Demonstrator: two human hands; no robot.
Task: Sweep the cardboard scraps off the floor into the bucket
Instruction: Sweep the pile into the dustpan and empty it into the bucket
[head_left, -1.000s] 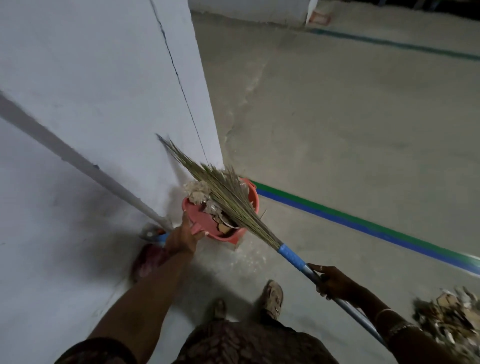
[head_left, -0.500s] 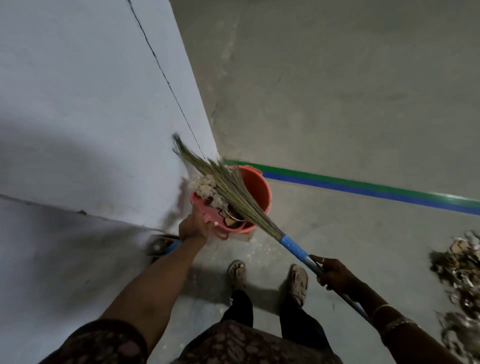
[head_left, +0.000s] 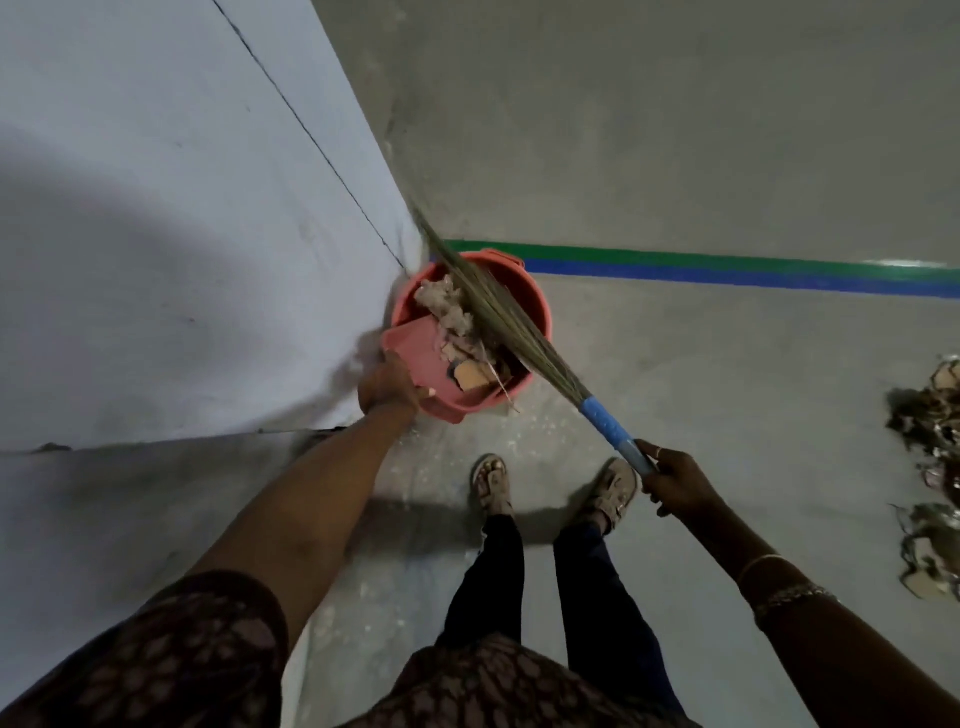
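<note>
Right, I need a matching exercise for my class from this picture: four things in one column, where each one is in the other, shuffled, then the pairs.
1 bucket
2 dustpan
3 broom
4 scrap pile

A in the right hand
B on the floor, far right
C by the corner of the wall
D in the left hand, over the bucket

Pairs: 1-C, 2-D, 3-A, 4-B

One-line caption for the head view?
Left hand holds the dustpan, with scraps, over the bucket; right hand grips the broom.
</note>
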